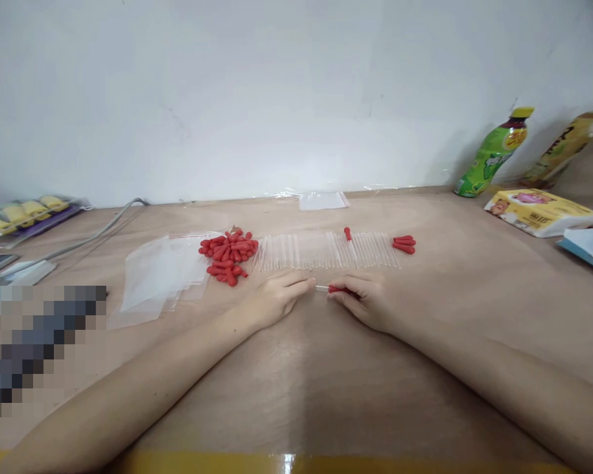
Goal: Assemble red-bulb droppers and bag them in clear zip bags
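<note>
My left hand pinches a clear glass dropper tube near the middle of the table. Facing it, my right hand is closed on a red rubber bulb at the tube's right end. The fingers hide part of both. Just beyond my hands lies a row of several clear tubes, side by side. One red bulb sits at the far end of a tube in that row. Left of the row is a heap of red bulbs; a few more bulbs rest at its right.
Clear plastic bags lie left of the heap, and a small bag is by the wall. A grey cable crosses the left side. At the right stand a green bottle and a yellow tissue pack.
</note>
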Motion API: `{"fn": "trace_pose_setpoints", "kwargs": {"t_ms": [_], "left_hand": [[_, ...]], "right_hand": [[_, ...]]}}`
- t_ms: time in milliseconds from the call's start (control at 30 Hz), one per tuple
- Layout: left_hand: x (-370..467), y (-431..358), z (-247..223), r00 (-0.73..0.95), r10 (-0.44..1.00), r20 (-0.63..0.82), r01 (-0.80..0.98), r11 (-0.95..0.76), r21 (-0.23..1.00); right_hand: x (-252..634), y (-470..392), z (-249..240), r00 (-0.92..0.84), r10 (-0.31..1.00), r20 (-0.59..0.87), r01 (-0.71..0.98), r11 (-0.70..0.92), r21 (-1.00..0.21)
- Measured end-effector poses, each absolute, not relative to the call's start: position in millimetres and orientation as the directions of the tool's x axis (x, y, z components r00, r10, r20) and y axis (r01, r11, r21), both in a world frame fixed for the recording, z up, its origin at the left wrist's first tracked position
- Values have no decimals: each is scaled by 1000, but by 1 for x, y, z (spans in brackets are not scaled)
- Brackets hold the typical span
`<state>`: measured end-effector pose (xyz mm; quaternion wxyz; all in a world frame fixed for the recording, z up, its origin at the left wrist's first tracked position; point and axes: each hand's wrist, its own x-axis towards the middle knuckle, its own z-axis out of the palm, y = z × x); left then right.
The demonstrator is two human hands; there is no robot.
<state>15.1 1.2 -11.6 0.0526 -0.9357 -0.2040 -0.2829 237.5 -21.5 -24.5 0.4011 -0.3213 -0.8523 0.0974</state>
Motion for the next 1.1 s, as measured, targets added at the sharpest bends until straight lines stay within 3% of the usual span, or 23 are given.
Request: {"fn": "trace_pose_setpoints", "kwargs": {"t_ms": [200, 500, 567, 767, 1100], "left_hand": [[15, 1, -14, 773, 371, 514, 425, -905, 15], [20, -5, -8, 832, 281, 479, 433, -868, -244], [20, -4, -10, 813, 304, 496, 454, -865, -215], [19, -2, -14, 654, 440, 616, 494, -864, 93], [21, -2, -17, 655, 419, 629, 469, -878, 97]], "right_hand": [[237, -23, -25, -494, 592, 637, 491, 794, -357], [235, -24, -30, -542, 560, 627, 607, 777, -169], [235, -22, -29, -526, 566, 635, 601, 776, -194], [240, -17, -20, -376, 684, 625, 528, 712, -462], [238, -17, -17, -481, 635, 604, 495, 765, -411]]}}
